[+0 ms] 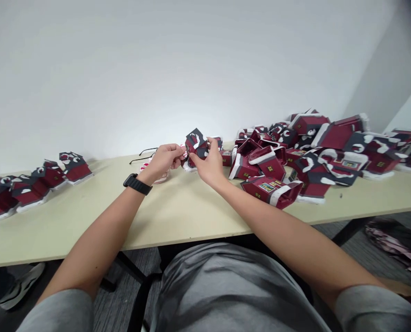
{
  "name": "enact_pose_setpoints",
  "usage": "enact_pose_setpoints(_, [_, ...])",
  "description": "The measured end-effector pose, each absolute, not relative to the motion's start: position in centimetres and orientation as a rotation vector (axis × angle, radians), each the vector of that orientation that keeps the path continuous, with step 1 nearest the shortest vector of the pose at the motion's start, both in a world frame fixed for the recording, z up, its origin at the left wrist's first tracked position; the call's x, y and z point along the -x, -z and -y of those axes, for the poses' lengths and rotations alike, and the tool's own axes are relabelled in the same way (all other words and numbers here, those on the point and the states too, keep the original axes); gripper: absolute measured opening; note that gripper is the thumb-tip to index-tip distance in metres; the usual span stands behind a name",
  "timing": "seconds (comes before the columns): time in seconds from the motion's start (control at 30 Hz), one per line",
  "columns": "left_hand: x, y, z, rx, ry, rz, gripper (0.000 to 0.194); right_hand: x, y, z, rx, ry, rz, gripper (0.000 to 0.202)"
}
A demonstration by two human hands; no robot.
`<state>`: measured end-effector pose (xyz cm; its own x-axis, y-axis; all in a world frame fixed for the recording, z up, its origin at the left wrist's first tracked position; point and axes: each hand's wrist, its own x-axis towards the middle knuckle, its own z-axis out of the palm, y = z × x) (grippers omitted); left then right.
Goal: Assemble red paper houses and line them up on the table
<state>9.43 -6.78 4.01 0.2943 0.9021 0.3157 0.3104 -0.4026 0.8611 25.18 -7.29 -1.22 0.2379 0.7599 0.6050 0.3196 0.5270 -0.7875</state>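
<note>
A small model house [197,146], dark red with a grey roof and white snow patches, is gripped by my right hand [209,163] above the table. Close against the house's left side, my left hand [164,160] pinches a small red-and-white piece [184,150]. My fingers partly cover that piece, so I cannot tell its exact kind. Behind and below my left wrist lies a round item with pink and white colours [162,178], mostly hidden by the hand. A pair of black-armed glasses [146,154] rests near the wall.
To the right, a heap of similar red houses [267,161] is piled on the pale table [188,216], some on their sides with hollow undersides showing. At the left stands a row of upright houses [49,175]. A white wall [157,69] closes off the back.
</note>
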Motion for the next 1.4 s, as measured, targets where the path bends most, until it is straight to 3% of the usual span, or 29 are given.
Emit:
enact_pose_setpoints(0.37, [-9.6, -3.5, 6.4, -1.627, -1.076, -0.975, 0.013, -25.2, 1.7, 7.6, 0.971, -0.232, 1.499, 0.054])
enact_pose_setpoints(0.93, [-9.0, -3.6, 6.6, -1.726, -0.915, -1.154, 0.017, -25.5, 1.8, 8.0, 1.036, -0.148, 1.659, 0.056])
enact_pose_setpoints(1.4, [-8.9, -1.8, 4.7, -1.526, -0.922, -0.984, 0.014, -25.4, 1.7, 8.5, 1.167, -0.127, 1.699, 0.053])
